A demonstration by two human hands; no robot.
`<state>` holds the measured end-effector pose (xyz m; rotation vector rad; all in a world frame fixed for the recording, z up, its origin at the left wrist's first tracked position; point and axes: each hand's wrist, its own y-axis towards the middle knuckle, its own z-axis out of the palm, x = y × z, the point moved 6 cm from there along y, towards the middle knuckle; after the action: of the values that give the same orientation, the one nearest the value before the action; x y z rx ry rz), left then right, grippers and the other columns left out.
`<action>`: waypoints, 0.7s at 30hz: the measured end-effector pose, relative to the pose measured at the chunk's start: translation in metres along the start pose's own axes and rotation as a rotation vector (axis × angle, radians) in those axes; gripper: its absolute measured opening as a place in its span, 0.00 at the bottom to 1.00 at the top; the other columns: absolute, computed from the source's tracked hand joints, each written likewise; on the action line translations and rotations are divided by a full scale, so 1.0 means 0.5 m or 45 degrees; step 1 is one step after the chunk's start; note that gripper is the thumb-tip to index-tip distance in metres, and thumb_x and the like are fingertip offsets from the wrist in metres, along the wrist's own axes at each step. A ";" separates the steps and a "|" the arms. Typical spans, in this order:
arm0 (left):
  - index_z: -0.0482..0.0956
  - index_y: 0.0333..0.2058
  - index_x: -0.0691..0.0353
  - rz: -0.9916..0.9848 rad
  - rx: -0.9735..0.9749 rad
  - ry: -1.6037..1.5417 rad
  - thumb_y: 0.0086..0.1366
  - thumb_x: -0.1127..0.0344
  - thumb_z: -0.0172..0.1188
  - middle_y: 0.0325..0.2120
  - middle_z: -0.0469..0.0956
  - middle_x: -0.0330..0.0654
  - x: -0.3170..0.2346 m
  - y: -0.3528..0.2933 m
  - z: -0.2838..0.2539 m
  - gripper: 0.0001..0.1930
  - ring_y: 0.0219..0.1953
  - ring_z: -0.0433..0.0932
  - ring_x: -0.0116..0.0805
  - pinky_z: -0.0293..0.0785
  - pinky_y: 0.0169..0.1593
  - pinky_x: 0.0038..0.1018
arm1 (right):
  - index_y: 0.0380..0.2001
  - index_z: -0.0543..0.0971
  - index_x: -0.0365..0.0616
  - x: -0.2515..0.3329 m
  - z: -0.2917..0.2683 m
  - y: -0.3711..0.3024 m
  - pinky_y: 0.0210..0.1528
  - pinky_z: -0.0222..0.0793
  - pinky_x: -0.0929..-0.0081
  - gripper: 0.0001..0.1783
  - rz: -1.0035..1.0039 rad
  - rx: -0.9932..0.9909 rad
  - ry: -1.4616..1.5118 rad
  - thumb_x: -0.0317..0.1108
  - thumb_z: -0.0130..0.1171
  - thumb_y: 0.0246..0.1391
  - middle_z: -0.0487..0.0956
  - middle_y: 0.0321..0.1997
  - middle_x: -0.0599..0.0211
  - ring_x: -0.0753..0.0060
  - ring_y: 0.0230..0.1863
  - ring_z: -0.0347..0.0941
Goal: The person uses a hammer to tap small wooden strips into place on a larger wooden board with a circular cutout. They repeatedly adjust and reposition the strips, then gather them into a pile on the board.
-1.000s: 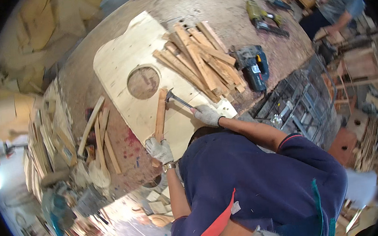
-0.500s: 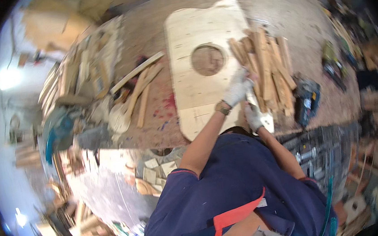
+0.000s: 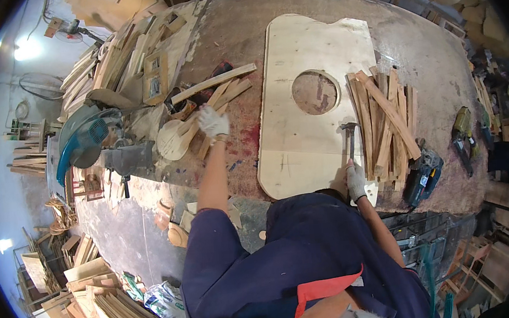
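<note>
My left hand, in a white work glove, is over a small pile of wooden strips on the left of the bench. Its fingers look loosely spread and reach to the ends of the strips, with nothing visibly gripped. My right hand, also gloved, is closed around the handle of a hammer, its head pointing away from me. Under the hammer lies a large pale plywood panel with a round hole and a notched far edge. A round-ended wooden piece lies beside my left hand.
A heap of wooden strips overlaps the panel's right edge. Right of it lie a blue-black power tool and a green-black tool. A teal circular-blade saw stands at the left, before stacked wood and a small box of hardware.
My left hand has left the panel's right side and swung left to the wooden strips. My right hand stays near the panel's near right corner, where the hammer now shows plainly. The view has shifted.
</note>
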<state>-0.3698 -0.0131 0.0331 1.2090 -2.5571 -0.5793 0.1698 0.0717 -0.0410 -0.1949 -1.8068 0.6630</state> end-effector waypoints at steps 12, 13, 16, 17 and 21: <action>0.73 0.46 0.61 0.285 0.717 -0.303 0.64 0.49 0.62 0.41 0.79 0.56 0.026 -0.048 0.008 0.22 0.40 0.81 0.61 0.77 0.43 0.51 | 0.32 0.70 0.49 0.020 0.004 -0.013 0.14 0.56 0.78 0.26 0.054 0.034 0.043 0.61 0.46 0.70 0.63 0.17 0.78 0.82 0.13 0.60; 0.73 0.45 0.61 0.254 0.765 -0.355 0.65 0.49 0.61 0.42 0.79 0.56 0.011 -0.081 -0.016 0.22 0.40 0.81 0.60 0.77 0.43 0.51 | 0.32 0.70 0.49 0.013 0.002 -0.009 0.14 0.56 0.78 0.26 0.022 0.028 0.014 0.61 0.46 0.70 0.64 0.17 0.78 0.82 0.13 0.60; 0.74 0.45 0.61 0.169 0.899 -0.524 0.66 0.49 0.60 0.41 0.79 0.56 -0.036 -0.203 -0.100 0.21 0.41 0.81 0.58 0.77 0.44 0.50 | 0.26 0.73 0.44 -0.002 -0.004 -0.001 0.18 0.59 0.73 0.29 -0.001 -0.029 -0.061 0.58 0.46 0.71 0.67 0.17 0.76 0.80 0.16 0.63; 0.74 0.44 0.61 0.141 0.921 -0.598 0.65 0.50 0.61 0.40 0.79 0.56 -0.049 -0.243 -0.131 0.20 0.41 0.80 0.59 0.77 0.44 0.49 | 0.26 0.73 0.44 0.005 -0.001 0.000 0.18 0.59 0.73 0.29 -0.044 -0.042 -0.092 0.58 0.46 0.71 0.67 0.17 0.76 0.79 0.16 0.63; 0.76 0.43 0.63 0.176 0.435 -0.588 0.64 0.55 0.63 0.32 0.77 0.54 -0.097 -0.305 -0.243 0.17 0.40 0.78 0.60 0.77 0.44 0.47 | 0.27 0.73 0.42 0.035 0.003 -0.023 0.19 0.59 0.72 0.30 -0.015 -0.045 -0.103 0.58 0.47 0.70 0.67 0.17 0.75 0.78 0.16 0.64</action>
<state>-0.1887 -0.0928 0.0690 1.0800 -3.2063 -0.4419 0.1644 0.0695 -0.0207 -0.1830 -1.8969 0.6385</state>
